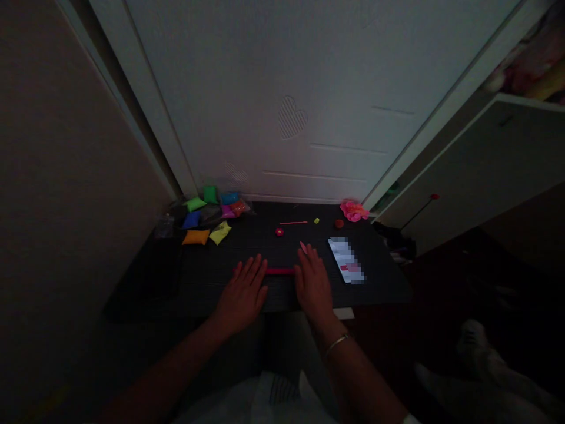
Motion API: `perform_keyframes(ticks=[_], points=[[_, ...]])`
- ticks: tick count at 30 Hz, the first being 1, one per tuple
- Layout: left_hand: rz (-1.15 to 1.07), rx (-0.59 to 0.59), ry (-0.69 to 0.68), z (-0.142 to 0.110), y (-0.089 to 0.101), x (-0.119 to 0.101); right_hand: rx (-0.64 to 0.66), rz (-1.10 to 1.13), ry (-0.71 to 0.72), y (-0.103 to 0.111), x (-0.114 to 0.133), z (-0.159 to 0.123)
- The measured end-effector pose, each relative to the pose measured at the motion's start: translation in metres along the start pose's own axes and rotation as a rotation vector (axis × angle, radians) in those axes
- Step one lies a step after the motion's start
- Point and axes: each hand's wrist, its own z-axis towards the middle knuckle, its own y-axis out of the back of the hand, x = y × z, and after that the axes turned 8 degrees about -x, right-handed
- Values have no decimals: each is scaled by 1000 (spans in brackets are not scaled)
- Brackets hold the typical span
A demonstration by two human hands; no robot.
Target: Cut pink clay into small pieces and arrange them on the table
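Left hand (242, 294) and right hand (314, 282), fingers extended, slightly spread, contact red strip (280, 271) inside front edge of surface (260, 244).

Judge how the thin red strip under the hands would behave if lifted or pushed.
The red strip looks thin for its length, so it would probably sag if lifted by one end. Being slender, it is likely light. The left hand and right hand lie flat over it, so a push may meet resistance.

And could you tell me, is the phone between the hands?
No, the phone lies to the right of the right hand.
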Motion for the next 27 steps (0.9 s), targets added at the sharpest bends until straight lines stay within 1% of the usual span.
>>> perform_keyframes(ticks=[1,2,4,6,9,12,14,17,20,23,27], points=[[-7,-13,-24,7,2,-2,-31,-27,-71,4,-8,10],[-16,-23,-57,14,3,-4,-19,-57,-117,7,-16,18],[-33,-28,-115,26,0,-11,58,-129,-177,11,-30,27],[-51,-14,-160,32,-8,-19,139,-193,-208,11,-36,29],[-69,26,-207,34,-21,-27,214,-260,-237,8,-36,26],[-67,53,-216,34,-28,-28,263,-290,-261,7,-32,27],[-63,60,-217,36,-27,-27,295,-290,-276,8,-31,32],[-65,39,-212,40,-22,-25,333,-277,-284,10,-32,38],[-86,33,-256,40,-19,-25,361,-268,-298,10,-34,41],[-108,55,-313,36,-21,-24,389,-259,-330,9,-36,42],[-118,46,-303,33,-24,-23,420,-234,-365,9,-39,43]])
